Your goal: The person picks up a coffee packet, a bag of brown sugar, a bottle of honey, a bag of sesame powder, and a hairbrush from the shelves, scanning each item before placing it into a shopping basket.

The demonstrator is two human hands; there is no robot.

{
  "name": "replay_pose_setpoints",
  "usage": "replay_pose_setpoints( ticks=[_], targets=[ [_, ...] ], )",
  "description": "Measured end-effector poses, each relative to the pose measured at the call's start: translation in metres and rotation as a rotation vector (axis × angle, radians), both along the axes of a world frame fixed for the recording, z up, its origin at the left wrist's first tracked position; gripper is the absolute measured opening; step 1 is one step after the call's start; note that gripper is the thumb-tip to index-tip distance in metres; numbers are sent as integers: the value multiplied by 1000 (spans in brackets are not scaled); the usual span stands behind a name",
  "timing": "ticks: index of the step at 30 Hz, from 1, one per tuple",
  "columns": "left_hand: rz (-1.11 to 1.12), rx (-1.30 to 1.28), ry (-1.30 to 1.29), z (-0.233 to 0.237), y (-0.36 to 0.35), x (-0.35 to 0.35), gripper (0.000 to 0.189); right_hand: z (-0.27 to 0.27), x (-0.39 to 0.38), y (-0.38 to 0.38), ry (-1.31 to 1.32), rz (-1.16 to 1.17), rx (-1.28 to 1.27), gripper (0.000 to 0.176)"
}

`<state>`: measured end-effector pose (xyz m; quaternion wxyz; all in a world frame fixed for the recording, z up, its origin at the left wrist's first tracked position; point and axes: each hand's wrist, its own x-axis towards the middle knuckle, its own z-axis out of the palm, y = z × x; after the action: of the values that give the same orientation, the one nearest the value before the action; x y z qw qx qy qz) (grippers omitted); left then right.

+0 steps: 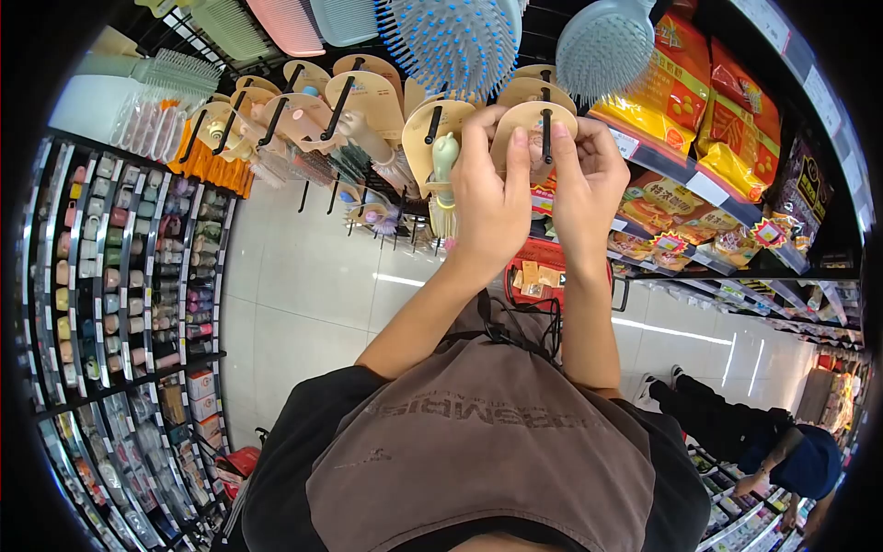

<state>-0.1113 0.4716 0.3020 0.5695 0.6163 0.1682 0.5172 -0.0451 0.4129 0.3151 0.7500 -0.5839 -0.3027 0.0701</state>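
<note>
A tan cardboard hang card [520,118] hangs on a black display hook [547,138] in front of me. My left hand [487,207] is closed on the card's left side, its thumb pressed to the front. On the other side, my right hand [586,189] grips the card's right edge, thumb also in front. Whatever is fastened to this card is mostly hidden behind my fingers. Just left of my left hand hangs another card with a pale green handle [444,158]. Above my hands are a grey-blue paddle brush [451,41] with blue bristle tips and a second grey brush [605,51].
More carded brushes [372,106] hang to the left. Yellow and red food bags [658,83] fill the right shelves. A red basket [535,293] with small packets is below my hands. Shelves of small goods [120,267] line the far left. Another person [773,437] is at lower right.
</note>
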Motion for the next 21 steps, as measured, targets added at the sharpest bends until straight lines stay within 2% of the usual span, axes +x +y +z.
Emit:
replay_pose_setpoints(
  ticks=[3,9,11,12,13,15,16,17,19,20,21],
  targets=[
    [-10,66,49,-12,1,2,27,-2,3,4,-16,-23,3,14],
    [64,195,-19,-31,-12,5,45,-12,7,-2,-46,7,-36,16],
    [307,397,-59,-42,-19,6,51,-29,11,-10,-75,-9,-70,18],
    [342,460,-5,-45,-21,1,55,-35,13,-19,-117,-57,-149,18],
    [339,458,-40,-51,-26,-1,55,-51,23,-28,-162,-72,-129,18],
    [350,596,-10,-56,-33,-18,53,-57,36,-61,-53,-97,-246,16],
    [305,512,-84,-62,-40,-23,43,-68,47,-79,-10,-118,-258,20],
    [308,497,-70,-69,-44,-33,43,-82,60,-101,54,-113,-279,20],
    [170,574,334,-87,-52,-58,28,-119,85,-151,92,-29,-423,21],
    [181,569,342,-98,-59,-66,28,-145,98,-178,72,17,-554,19],
    [103,518,513,-110,-68,-73,22,-177,112,-208,50,62,-682,17]
  ],
)
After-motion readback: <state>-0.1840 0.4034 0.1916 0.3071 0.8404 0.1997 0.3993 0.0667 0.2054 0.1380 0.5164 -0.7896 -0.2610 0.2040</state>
